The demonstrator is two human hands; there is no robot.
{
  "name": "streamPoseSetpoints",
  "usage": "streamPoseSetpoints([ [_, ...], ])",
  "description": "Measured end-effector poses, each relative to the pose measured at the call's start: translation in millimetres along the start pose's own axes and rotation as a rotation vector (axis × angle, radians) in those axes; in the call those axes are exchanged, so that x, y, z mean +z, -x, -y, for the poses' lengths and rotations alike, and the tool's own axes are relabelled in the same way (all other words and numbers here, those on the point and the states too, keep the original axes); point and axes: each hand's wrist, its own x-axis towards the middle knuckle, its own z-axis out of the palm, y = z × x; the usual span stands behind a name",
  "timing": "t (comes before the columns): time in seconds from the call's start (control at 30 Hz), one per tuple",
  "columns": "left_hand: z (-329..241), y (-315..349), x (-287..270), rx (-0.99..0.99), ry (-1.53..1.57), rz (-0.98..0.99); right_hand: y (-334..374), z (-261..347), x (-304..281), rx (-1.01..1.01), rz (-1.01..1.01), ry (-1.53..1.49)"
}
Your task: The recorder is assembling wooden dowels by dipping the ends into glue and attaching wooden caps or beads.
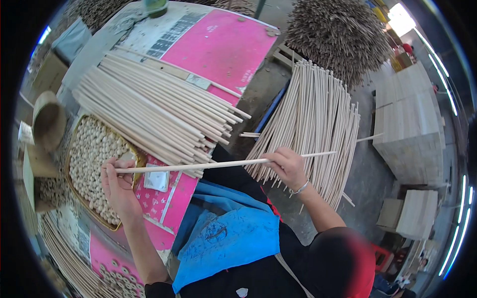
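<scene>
A long pale wooden rod (213, 165) lies level across my lap, held in both hands. My left hand (120, 191) pinches its left end between thumb and fingers, above a tray full of small round wooden beads (94, 159). Farther along the rod, my right hand (289, 168) is closed around it, and the thin right end sticks out past the fingers. Just beyond the rod, a row of similar wooden rods (154, 107) rests on the pink and white table (213, 47). A small clear packet (156, 178) lies beside the beads.
A large pile of thin rods (313, 119) stands to my right, partly under my right hand. Behind it is a big bundle of dark-ended sticks (338, 37). Stacked pale boards (407, 124) stand far right. Wooden rings (121, 278) and more rods (69, 253) are at lower left.
</scene>
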Motion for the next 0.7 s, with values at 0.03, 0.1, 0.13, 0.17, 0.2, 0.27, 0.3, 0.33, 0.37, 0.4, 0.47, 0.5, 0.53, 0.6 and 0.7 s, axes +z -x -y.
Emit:
streamPoseSetpoints([
  [0.03, 1, -9, 7, 0.034, 0.030, 0.063, 7, 0, 1, 0.037, 0.014, -0.023],
  [0.1, 0, -20, 27, -0.020, -0.022, 0.134, 19, -7, -1, 0.135, 0.078, -0.117],
  [0.13, -1, -25, 36, -0.066, -0.026, 0.210, 27, -12, -4, 0.142, 0.066, -0.119],
  [0.17, 6, -32, 37, -0.091, -0.041, 0.267, 35, -18, -6, 0.206, 0.099, -0.209],
  [0.2, 5, -32, 54, -0.127, -0.110, 0.288, 46, -23, -5, 0.271, 0.134, -0.295],
  [0.27, 3, -20, 100, -0.186, -0.199, 0.391, 81, -43, 8, 0.496, 0.027, -0.318],
  [0.3, 9, -13, 112, -0.185, -0.196, 0.436, 96, -59, 13, 0.641, -0.060, -0.292],
  [0.33, 18, -9, 120, -0.186, -0.193, 0.481, 101, -73, 10, 0.723, -0.259, -0.442],
  [0.37, 25, -2, 124, -0.232, -0.131, 0.482, 113, -93, 10, 0.788, -0.429, -0.359],
  [0.4, 31, 2, 121, -0.299, -0.124, 0.521, 130, -118, 8, 0.848, -0.600, -0.271],
  [0.47, 38, 15, 110, -0.389, -0.146, 0.554, 177, -174, -5, 0.969, -0.679, 0.030],
  [0.5, 41, 19, 100, -0.388, -0.150, 0.539, 190, -195, -16, 1.058, -0.671, 0.131],
  [0.53, 43, 23, 86, -0.404, -0.171, 0.509, 202, -215, -28, 1.144, -0.656, 0.231],
  [0.6, 45, 31, 64, -0.420, -0.172, 0.432, 223, -272, -52, 1.087, -0.648, 0.504],
  [0.7, 37, 37, 56, -0.421, -0.180, 0.374, 219, -338, -120, 0.958, -0.528, 0.796],
])
